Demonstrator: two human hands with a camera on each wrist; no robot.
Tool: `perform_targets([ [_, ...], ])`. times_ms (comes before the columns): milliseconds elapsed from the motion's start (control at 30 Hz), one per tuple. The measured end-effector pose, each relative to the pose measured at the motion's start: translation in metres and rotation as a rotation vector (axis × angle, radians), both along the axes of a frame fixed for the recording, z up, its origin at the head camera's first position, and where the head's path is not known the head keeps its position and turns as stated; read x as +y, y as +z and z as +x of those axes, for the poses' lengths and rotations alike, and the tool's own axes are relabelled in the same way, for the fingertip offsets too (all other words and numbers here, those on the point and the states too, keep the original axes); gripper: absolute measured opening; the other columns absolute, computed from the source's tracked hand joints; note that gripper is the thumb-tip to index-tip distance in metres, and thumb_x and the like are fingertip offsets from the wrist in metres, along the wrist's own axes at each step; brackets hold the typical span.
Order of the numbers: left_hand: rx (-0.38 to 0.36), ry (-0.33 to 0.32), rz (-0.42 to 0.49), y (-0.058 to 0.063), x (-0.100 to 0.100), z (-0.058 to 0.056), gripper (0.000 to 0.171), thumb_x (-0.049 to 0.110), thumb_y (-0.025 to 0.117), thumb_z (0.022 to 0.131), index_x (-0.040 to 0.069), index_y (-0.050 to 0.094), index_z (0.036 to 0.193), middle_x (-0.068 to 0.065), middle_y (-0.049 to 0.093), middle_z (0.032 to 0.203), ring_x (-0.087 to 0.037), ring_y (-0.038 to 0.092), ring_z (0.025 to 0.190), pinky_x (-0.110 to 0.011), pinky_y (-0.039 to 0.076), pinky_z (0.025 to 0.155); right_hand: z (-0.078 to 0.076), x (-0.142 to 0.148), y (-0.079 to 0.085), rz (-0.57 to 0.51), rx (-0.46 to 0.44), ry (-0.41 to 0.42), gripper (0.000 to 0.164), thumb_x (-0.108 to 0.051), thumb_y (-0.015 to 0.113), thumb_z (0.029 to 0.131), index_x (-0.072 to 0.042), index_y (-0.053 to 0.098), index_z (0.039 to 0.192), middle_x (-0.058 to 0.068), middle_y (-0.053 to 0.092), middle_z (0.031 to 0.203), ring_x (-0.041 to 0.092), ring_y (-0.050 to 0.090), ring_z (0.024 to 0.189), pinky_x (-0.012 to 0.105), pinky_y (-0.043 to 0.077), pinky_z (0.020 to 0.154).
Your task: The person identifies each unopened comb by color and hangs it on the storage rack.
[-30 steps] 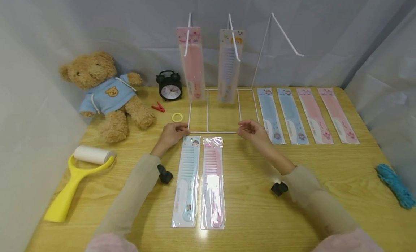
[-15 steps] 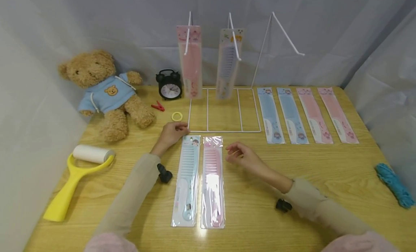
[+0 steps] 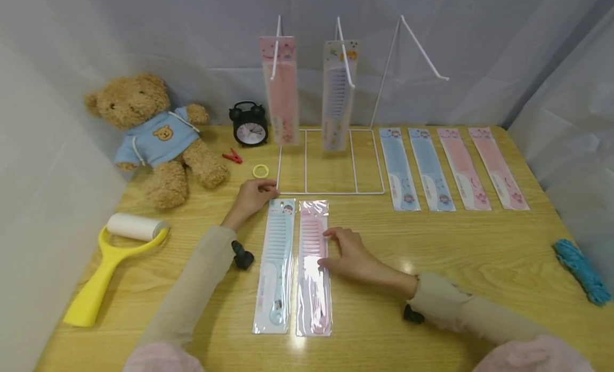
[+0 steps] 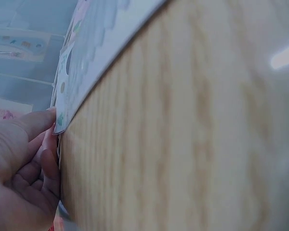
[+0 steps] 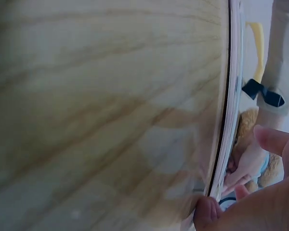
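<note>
Left hand (image 3: 251,200) at the near left corner of the white wire rack (image 3: 331,193), thumb and fingers pinching the wire. Right hand (image 3: 352,257) at the right edge of the pink comb (image 3: 314,271), thumb and forefinger spread apart; can't tell how firm the contact is. Pink comb lies flat in its clear pack toward the table (image 3: 369,329)'s near edge, about mid-width, blue comb (image 3: 275,265) just beside it on the left, both in front of the rack. Rack stands at the table's far edge; pink pack (image 3: 282,95) hangs on its left hook, purple pack (image 3: 337,95) on the middle one. Toward the far right corner, two blue packs (image 3: 400,169) and two rose packs (image 3: 463,169) lie in a row. Bear (image 3: 158,135) by the far left corner, clock (image 3: 250,129) at the far edge, red clip (image 3: 232,156) and yellow ring (image 3: 260,171) near it. Roller (image 3: 103,273) along the left edge, blue rope (image 3: 582,271) by the right edge.
</note>
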State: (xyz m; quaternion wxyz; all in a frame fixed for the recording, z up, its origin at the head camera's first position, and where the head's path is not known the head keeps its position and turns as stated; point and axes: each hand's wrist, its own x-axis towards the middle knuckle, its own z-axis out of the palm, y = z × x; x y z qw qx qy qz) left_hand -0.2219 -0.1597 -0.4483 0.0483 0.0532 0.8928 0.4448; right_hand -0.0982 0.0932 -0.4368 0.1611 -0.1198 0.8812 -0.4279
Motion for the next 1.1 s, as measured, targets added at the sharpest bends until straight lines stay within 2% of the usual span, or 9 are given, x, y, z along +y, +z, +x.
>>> perform_targets([
  [200, 0.004, 0.005, 0.0, 0.0, 0.0, 0.0, 0.03, 0.007, 0.065, 0.088, -0.008, 0.064, 0.115, -0.022, 0.068, 0.099, -0.029, 0.062, 0.09, -0.03, 0.047, 0.077, 0.006, -0.01, 0.0, 0.106, 0.09, 0.041, 0.074, -0.032, 0.084, 0.067, -0.003, 0.052, 0.127, 0.021, 0.048, 0.13, 0.038, 0.039, 0.121, 0.053, 0.029, 0.103],
  [567, -0.005, 0.015, -0.003, -0.003, -0.001, 0.0, 0.031, 0.009, 0.065, 0.089, -0.006, 0.065, 0.116, -0.02, 0.067, 0.098, -0.026, 0.06, 0.088, -0.027, 0.046, 0.074, 0.008, -0.014, -0.003, 0.204, 0.122, 0.082, 0.083, -0.04, 0.085, 0.065, -0.007, 0.048, 0.132, 0.026, 0.033, 0.142, 0.041, 0.028, 0.13, 0.057, 0.022, 0.107],
  [833, -0.011, 0.018, -0.015, -0.003, -0.001, -0.002, 0.032, 0.01, 0.066, 0.089, -0.006, 0.064, 0.116, -0.021, 0.068, 0.102, -0.028, 0.062, 0.091, -0.029, 0.047, 0.077, 0.007, -0.013, 0.0, 0.19, 0.115, 0.08, 0.074, -0.023, 0.083, 0.07, -0.004, 0.048, 0.132, 0.025, 0.035, 0.14, 0.039, 0.032, 0.125, 0.053, 0.031, 0.104],
  [1100, -0.025, 0.015, -0.003, 0.0, 0.0, 0.0, 0.032, 0.01, 0.065, 0.089, -0.007, 0.064, 0.117, -0.022, 0.067, 0.104, -0.029, 0.061, 0.092, -0.033, 0.047, 0.079, 0.009, -0.012, 0.007, 0.153, 0.044, 0.013, 0.066, -0.003, 0.08, 0.066, -0.001, 0.051, 0.126, 0.028, 0.041, 0.126, 0.039, 0.041, 0.114, 0.05, 0.043, 0.094],
])
